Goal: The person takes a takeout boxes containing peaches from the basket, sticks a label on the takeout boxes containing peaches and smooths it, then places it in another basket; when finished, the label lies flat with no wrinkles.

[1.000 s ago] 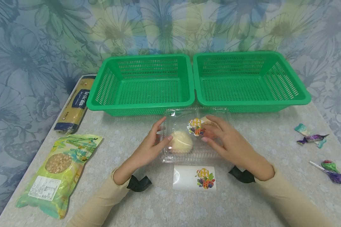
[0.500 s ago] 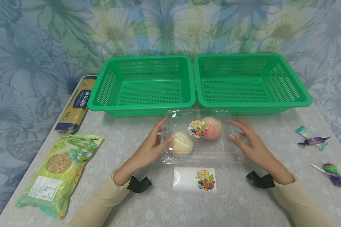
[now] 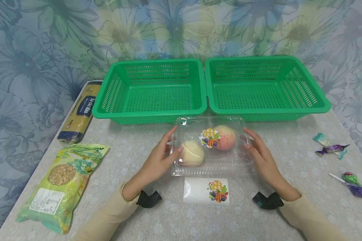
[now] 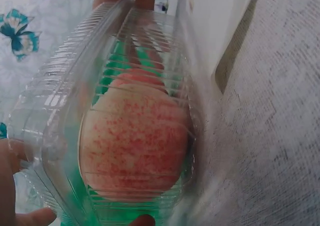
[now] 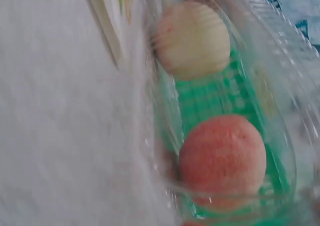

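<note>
A clear plastic clamshell container (image 3: 212,169) lies in front of the baskets, its lid down. Through it show a pale yellow peach (image 3: 192,153) at front left and a pink-red peach (image 3: 226,138) at back right. A fruit sticker (image 3: 209,138) is on the lid. My left hand (image 3: 158,159) grips the container's left side, thumb over the lid edge. On the opposite side my right hand (image 3: 263,159) holds the right edge in the same way, some fingers seen through the plastic. The right wrist view shows the reddish peach (image 5: 222,158) nearer than the pale one.
Two green baskets (image 3: 151,115) (image 3: 268,110) stand side by side behind the container. A white sticker sheet (image 3: 196,190) lies in front. At left are a pasta pack (image 3: 81,112) and a grain bag (image 3: 61,180); at right, wrapped candies (image 3: 332,148) and lollipops (image 3: 354,185).
My right hand has moved off the lid's sticker area to the container's right side and closed its fingers on that edge. My left hand has stayed at the left side.
</note>
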`<action>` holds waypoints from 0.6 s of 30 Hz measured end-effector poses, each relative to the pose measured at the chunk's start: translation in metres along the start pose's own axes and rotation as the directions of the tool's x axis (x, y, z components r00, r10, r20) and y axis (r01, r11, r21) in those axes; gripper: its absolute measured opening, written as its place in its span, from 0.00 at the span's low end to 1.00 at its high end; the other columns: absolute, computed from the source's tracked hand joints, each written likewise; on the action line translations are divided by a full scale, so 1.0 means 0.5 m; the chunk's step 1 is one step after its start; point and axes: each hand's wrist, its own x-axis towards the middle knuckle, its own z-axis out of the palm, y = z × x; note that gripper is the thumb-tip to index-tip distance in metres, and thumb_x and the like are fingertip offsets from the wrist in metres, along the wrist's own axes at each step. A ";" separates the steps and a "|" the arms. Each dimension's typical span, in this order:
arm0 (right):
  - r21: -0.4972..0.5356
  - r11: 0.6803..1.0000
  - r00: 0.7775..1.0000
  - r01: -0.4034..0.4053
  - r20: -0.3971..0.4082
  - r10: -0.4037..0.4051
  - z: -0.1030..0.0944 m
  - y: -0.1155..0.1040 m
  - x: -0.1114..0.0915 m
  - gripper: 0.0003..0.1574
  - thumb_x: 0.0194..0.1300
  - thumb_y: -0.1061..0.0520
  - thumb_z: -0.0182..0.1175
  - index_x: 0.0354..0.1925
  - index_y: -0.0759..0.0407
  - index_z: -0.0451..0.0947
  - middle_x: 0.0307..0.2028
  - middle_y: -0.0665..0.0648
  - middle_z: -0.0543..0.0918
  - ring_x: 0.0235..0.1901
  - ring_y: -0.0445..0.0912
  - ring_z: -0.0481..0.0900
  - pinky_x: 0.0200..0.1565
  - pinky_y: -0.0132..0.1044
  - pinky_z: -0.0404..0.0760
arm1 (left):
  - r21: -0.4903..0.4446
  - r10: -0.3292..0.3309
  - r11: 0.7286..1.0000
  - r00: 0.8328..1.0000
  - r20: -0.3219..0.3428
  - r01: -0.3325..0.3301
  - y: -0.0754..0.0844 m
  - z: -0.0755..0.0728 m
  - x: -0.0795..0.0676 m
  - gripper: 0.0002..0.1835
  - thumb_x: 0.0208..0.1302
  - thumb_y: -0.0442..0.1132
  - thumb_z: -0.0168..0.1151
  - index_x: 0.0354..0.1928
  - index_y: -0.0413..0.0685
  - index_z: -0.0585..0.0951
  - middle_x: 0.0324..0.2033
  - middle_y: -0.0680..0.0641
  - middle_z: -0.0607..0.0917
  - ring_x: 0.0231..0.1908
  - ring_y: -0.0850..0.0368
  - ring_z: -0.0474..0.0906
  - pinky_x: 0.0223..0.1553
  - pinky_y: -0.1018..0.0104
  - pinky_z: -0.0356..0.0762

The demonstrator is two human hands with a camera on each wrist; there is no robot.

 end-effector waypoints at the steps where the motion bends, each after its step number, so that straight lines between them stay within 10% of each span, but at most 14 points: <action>1: 0.001 1.000 1.000 -0.004 -0.019 0.004 0.002 -0.002 -0.002 0.27 0.71 0.60 0.38 0.67 0.55 0.53 0.60 0.75 0.61 0.48 0.30 0.74 0.44 0.32 0.79 | 0.011 0.008 1.000 1.000 -0.009 -0.007 0.000 0.001 -0.002 0.33 0.63 0.58 0.49 0.67 0.75 0.48 0.61 0.45 0.67 0.49 0.50 0.75 0.44 0.52 0.75; 18: -0.020 0.984 0.984 -0.175 -0.049 0.174 -0.012 -0.080 -0.038 0.30 0.68 0.55 0.47 0.66 0.48 0.55 0.55 0.59 0.72 0.42 0.34 0.80 0.39 0.31 0.80 | 0.127 0.182 0.976 0.982 -0.053 -0.174 0.026 -0.012 -0.020 0.31 0.63 0.51 0.53 0.67 0.69 0.56 0.53 0.46 0.77 0.45 0.56 0.78 0.47 0.51 0.74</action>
